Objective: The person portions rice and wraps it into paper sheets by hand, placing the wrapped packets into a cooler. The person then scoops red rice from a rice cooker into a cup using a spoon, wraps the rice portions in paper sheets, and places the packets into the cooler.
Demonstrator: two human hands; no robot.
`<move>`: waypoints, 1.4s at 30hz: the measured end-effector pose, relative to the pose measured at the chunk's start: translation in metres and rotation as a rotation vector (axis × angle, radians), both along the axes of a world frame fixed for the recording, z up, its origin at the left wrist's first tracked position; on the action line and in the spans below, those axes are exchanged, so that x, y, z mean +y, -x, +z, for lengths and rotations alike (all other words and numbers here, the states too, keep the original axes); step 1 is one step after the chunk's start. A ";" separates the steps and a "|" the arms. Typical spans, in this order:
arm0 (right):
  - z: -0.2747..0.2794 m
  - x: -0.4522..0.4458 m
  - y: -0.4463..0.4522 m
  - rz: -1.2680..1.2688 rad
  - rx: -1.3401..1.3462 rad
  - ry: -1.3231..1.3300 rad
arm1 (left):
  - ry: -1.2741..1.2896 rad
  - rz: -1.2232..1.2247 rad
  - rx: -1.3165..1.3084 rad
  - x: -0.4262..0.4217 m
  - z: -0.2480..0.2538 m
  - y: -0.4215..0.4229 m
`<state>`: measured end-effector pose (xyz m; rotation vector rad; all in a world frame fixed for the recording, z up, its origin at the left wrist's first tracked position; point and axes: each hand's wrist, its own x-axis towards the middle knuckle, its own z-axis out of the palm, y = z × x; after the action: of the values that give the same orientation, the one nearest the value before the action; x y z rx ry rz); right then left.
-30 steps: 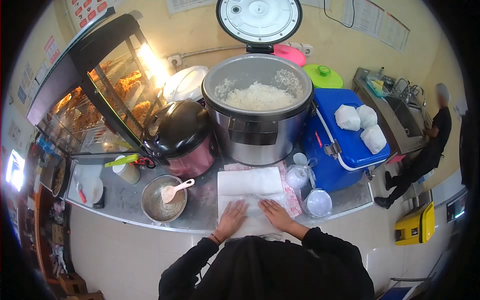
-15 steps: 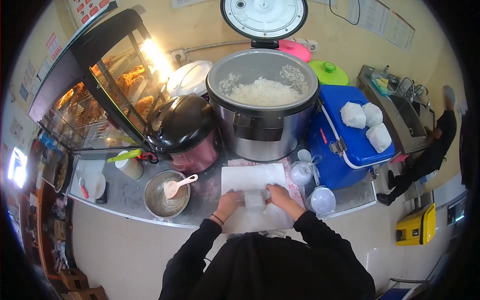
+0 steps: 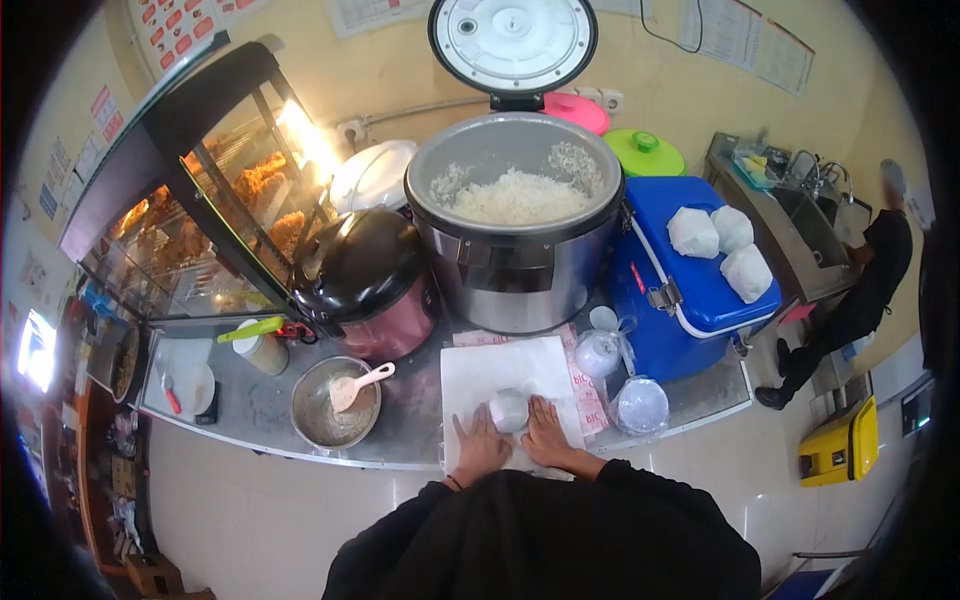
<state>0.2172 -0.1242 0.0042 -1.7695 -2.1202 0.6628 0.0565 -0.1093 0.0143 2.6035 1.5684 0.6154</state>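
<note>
White paper sheets lie at the counter's front edge. On them sits a small rounded packet in a pale wrapper. My left hand rests on the paper at the packet's left, fingers spread. At its right side, my right hand lies with fingers stretched out, its fingertips close to the packet. Behind the paper stands a large open rice cooker with white rice inside. A metal bowl with a pink scoop is to the left.
Right of the paper are a plastic-wrapped stack of cups and a blue cooler carrying several white wrapped packets. A closed pink cooker and a lit food display stand left. Another person is beside the sink.
The small packet now sits rounded on the paper; half a second ago it was a flatter shape between my hands. My hands have moved down and now lie on the paper, fingers extended.
</note>
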 end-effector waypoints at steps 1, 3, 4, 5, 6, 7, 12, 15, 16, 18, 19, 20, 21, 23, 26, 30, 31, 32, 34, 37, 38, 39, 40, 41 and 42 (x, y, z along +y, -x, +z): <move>0.002 0.006 0.004 -0.052 0.073 0.058 | 0.054 -0.014 -0.020 0.006 0.006 -0.002; 0.007 0.025 0.010 -0.304 0.444 0.216 | 0.249 -0.030 0.033 0.019 0.018 -0.009; 0.027 0.034 0.017 -0.463 0.728 0.271 | 0.391 -0.030 0.108 0.029 0.042 -0.016; 0.038 0.037 0.020 -0.622 1.013 0.328 | 0.537 -0.030 0.186 0.033 0.056 -0.020; 0.001 0.053 0.008 -0.548 1.340 0.338 | 0.353 -0.047 0.158 0.036 0.053 -0.023; 0.019 0.056 -0.002 -0.592 1.470 0.507 | 0.194 -0.088 0.079 0.042 0.052 -0.024; 0.143 0.060 -0.043 -0.571 1.752 0.970 | -0.214 -0.382 -0.124 0.071 0.100 -0.016; 0.173 0.046 -0.039 -0.601 1.693 0.879 | -0.119 -0.507 -0.334 0.067 0.121 -0.028; 0.174 0.045 -0.038 -0.575 1.770 0.828 | -0.056 -0.485 -0.452 0.060 0.124 -0.035; 0.173 0.038 -0.041 -0.519 1.916 0.693 | 0.103 -0.476 -0.691 0.042 0.135 -0.054; 0.176 0.035 -0.043 -0.465 1.959 0.583 | 0.135 -0.531 -0.799 0.036 0.148 -0.065; 0.181 0.029 -0.045 -0.411 1.992 0.475 | 0.173 -0.584 -0.908 0.029 0.161 -0.075; 0.189 0.023 -0.049 -0.357 2.017 0.371 | 0.215 -0.631 -1.018 0.025 0.168 -0.085; 0.208 0.011 -0.066 -0.193 2.099 0.306 | 0.093 -0.767 -0.940 0.022 0.178 -0.106; 0.217 0.003 -0.093 -0.240 2.123 0.017 | -0.067 -0.782 -0.720 0.020 0.209 -0.133; 0.259 0.002 -0.142 -0.398 1.649 -0.593 | -0.124 -0.746 -0.405 0.030 0.232 -0.132; 0.271 0.008 -0.158 -0.567 1.077 -0.816 | -0.078 -0.697 -0.385 0.033 0.225 -0.128; 0.291 0.010 -0.168 -0.669 0.568 -0.895 | -0.029 -0.648 -0.361 0.036 0.214 -0.121; 0.312 0.021 -0.173 -0.762 0.358 -0.619 | 0.069 -0.519 -0.285 0.043 0.180 -0.105; 0.296 0.045 -0.181 -0.808 0.028 -0.575 | 0.236 -0.263 -0.239 0.049 0.120 -0.071; 0.279 0.055 -0.190 -0.827 -0.151 -0.665 | 0.250 -0.208 -0.210 0.046 0.102 -0.060; 0.267 0.064 -0.195 -0.828 -0.321 -0.758 | 0.264 -0.138 -0.180 0.042 0.086 -0.045; 0.269 0.065 -0.196 -0.843 -0.506 -0.834 | 0.278 -0.055 -0.146 0.038 0.071 -0.027; 0.275 0.064 -0.195 -0.848 -0.680 -0.919 | 0.272 -0.017 -0.098 0.032 0.055 -0.009; 0.289 0.059 -0.182 -0.900 -0.615 -0.891 | 0.262 0.031 -0.051 0.026 0.040 0.003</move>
<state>0.3997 -0.0648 0.2930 -2.1163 -1.2083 -0.9858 0.0538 -0.0837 0.0546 2.3589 1.5591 0.4401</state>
